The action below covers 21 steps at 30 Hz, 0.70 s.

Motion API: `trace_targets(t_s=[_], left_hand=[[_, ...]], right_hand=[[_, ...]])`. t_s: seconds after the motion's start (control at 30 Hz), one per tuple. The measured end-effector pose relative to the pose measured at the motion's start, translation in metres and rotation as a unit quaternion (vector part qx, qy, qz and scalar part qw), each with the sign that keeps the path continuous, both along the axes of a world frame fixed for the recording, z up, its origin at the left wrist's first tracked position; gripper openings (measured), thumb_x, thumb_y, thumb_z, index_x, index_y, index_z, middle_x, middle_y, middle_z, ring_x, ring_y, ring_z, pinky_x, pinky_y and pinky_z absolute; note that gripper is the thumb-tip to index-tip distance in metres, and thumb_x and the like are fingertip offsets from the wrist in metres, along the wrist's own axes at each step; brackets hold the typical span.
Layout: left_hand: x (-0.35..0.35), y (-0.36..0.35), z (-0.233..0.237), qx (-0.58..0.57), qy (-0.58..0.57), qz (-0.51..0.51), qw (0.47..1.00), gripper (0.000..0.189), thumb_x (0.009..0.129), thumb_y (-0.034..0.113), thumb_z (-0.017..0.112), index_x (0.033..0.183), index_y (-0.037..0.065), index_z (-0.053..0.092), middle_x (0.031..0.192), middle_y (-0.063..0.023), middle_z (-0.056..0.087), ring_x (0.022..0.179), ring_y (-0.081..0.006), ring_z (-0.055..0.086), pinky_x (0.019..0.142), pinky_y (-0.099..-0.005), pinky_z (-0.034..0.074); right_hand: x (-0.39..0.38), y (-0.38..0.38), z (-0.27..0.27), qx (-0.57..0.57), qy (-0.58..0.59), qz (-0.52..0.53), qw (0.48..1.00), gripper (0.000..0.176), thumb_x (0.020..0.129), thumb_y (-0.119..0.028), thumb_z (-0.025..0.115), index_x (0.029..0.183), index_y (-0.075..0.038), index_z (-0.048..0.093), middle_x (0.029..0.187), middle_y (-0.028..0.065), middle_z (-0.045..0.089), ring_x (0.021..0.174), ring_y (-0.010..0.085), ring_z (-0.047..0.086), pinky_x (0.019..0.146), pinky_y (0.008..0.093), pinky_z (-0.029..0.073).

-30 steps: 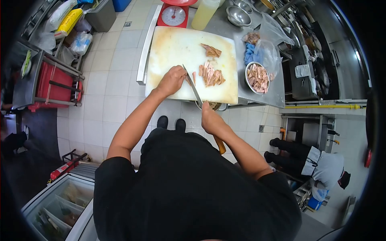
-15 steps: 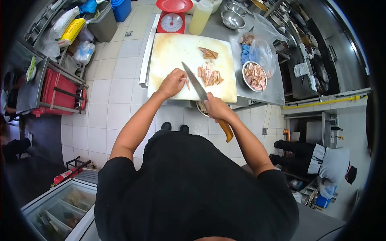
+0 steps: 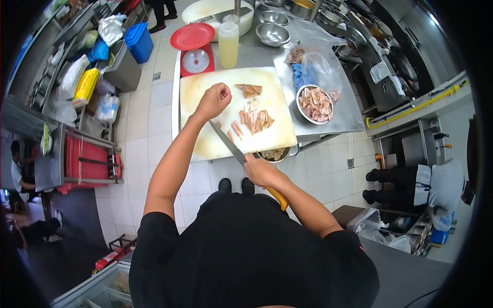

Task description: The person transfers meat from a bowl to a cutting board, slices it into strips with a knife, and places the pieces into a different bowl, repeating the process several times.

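My right hand (image 3: 264,171) grips a large kitchen knife (image 3: 228,143) with a yellow-brown handle, its blade slanting across the near edge of the white cutting board (image 3: 205,146). Over the board's left half, my left hand (image 3: 214,101) is raised with curled fingers, and nothing shows in them. Thin meat strips (image 3: 236,129) lie beside the blade. To their right is a pile of sliced meat (image 3: 257,120), with an uncut piece of meat (image 3: 249,91) behind it.
A bowl of cut meat (image 3: 315,104) stands right of the board, near a plastic bag (image 3: 316,66). Behind are a red scale (image 3: 196,60), a squeeze bottle (image 3: 228,45) and metal bowls (image 3: 272,34). Another bowl (image 3: 273,154) sits below the board's front edge. A person (image 3: 405,187) is at the right.
My left hand has lifted away from the meat strip it held; strips now lie on the board. The knife has moved left and toward me, its blade lower. The view has shifted.
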<state>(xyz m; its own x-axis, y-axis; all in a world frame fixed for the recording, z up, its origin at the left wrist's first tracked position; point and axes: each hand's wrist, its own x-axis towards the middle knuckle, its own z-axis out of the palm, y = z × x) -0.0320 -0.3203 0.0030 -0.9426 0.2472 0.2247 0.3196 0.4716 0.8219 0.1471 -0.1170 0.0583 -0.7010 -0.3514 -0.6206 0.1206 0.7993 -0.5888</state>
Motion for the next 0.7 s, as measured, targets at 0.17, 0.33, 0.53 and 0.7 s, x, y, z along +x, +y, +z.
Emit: trace_targets(t_s=[0.17,0.33,0.53,0.7], left_hand=[[-0.046,0.025,-0.010,-0.065,0.014,-0.048,0.997,0.010,0.086,0.007,0.067,0.092,-0.001,0.064,0.083,-0.0087,0.065,0.075,-0.0167,0.060,0.073,-0.0307,0.051],[-0.071,0.054,-0.003,-0.220,-0.004,-0.115,0.969,0.022,0.080,0.014,0.071,0.096,-0.001,0.067,0.089,-0.0178,0.067,0.085,-0.0288,0.064,0.079,-0.0359,0.051],[-0.070,0.057,-0.011,-0.249,-0.053,-0.119,0.960,0.029,0.079,0.015,0.071,0.105,0.003,0.066,0.091,-0.0161,0.067,0.086,-0.0291,0.066,0.079,-0.0394,0.052],[-0.024,0.024,0.009,0.004,-0.176,-0.059,0.983,0.032,0.083,0.011,0.070,0.114,0.008,0.063,0.091,-0.0052,0.066,0.082,-0.0143,0.064,0.073,-0.0299,0.052]], right_hand=[[-0.005,0.029,0.020,0.028,-0.004,-0.053,0.998,0.031,0.101,-0.018,0.036,0.117,0.007,0.045,0.084,0.0321,0.066,0.059,0.0405,0.066,0.057,0.0500,0.053],[0.000,0.050,-0.030,0.007,0.100,-0.044,0.994,0.026,0.103,-0.020,0.038,0.108,0.005,0.042,0.070,0.0265,0.062,0.047,0.0328,0.059,0.050,0.0464,0.049],[0.005,0.055,-0.044,0.017,0.099,-0.048,0.994,0.026,0.102,-0.020,0.042,0.109,0.005,0.043,0.078,0.0327,0.065,0.060,0.0438,0.065,0.061,0.0530,0.051],[0.005,0.060,-0.058,0.014,0.136,-0.023,0.990,0.025,0.102,-0.021,0.043,0.108,0.004,0.044,0.078,0.0314,0.065,0.063,0.0427,0.066,0.062,0.0525,0.052]])
